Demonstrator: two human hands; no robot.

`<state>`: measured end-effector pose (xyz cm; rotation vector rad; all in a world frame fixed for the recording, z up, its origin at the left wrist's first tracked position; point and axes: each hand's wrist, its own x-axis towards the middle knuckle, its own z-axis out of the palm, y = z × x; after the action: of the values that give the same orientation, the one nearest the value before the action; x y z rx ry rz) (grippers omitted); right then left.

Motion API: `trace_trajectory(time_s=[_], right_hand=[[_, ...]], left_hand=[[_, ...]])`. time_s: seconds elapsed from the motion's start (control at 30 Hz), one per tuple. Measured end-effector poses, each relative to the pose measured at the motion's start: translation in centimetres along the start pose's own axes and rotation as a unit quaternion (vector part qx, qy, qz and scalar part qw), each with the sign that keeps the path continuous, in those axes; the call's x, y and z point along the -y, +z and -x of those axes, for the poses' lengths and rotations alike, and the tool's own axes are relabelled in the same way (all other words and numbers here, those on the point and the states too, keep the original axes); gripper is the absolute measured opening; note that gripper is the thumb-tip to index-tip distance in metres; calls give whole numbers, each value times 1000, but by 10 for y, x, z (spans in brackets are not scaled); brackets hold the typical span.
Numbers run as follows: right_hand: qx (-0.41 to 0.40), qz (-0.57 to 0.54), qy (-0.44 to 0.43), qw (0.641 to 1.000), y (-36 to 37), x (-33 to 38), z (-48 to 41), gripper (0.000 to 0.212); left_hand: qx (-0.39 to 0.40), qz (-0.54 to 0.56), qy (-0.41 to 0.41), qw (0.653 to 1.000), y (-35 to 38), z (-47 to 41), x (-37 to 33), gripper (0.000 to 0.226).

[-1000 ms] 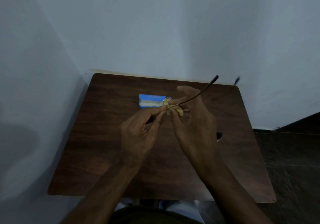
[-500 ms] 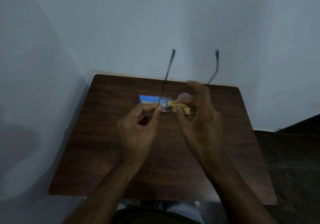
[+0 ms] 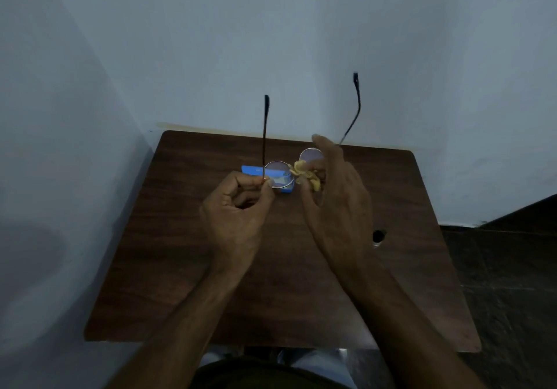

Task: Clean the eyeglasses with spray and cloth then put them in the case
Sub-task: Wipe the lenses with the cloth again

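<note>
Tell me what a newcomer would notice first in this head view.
The eyeglasses are held up over the middle of the dark wooden table, their two thin temples standing out against the pale wall. The left hand pinches the frame beside the left lens, while the right hand pinches a crumpled yellow cloth at the right lens. A flat blue object lies on the table just behind them.

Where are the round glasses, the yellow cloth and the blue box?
thin-framed round eyeglasses (image 3: pixel 278 175): head view, lower lens.
crumpled yellow cloth (image 3: pixel 305 175): head view, its middle.
flat blue box (image 3: pixel 251 170): head view, left end.
</note>
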<state>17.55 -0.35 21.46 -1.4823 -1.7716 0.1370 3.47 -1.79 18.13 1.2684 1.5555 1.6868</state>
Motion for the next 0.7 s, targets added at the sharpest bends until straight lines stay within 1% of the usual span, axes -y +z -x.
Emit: trace_trajectory(time_s=[0.07,0.1,0.17,0.23,0.27,0.3,0.37,0.43,0.57,0.63,0.7], right_hand=[[39,-36,15,999,2,8,4,68],[39,-38,13,998,2,10,7,67],[-3,-1,-17,1000,-2,6,6,62],[-57,45,-50,996,-9,-1,-1,47],[-69,62,-62,994,-11,-3,-4,38],[-66,78,-72,992,-10,-5,-7,32],[-27,102,-82,991,-3,-4,-6,27],[10,115,-72,991,6,-5,-4,23],[7,110,-46,993,19,-3,-3,21],[20,102,-57,993,26,2,-1,22],[26,126,-68,989,28,1,3,15]], left_hand=[[-5,-4,3,1000,-2,-2,3,10],[-8,-3,2,1000,-4,-4,4,9],[-15,-5,1,1000,-7,-7,5,9],[-20,-13,0,1000,-9,-8,6,9],[-22,-20,2,1000,-8,-9,6,9],[-23,-29,3,999,-8,-10,7,9],[-23,-39,1,999,-7,-11,9,10],[-30,-23,-16,999,-7,-14,11,11],[-46,11,-72,996,-1,-18,16,14],[-47,34,-98,993,0,-18,18,19],[-51,48,-114,991,1,-18,20,24]])
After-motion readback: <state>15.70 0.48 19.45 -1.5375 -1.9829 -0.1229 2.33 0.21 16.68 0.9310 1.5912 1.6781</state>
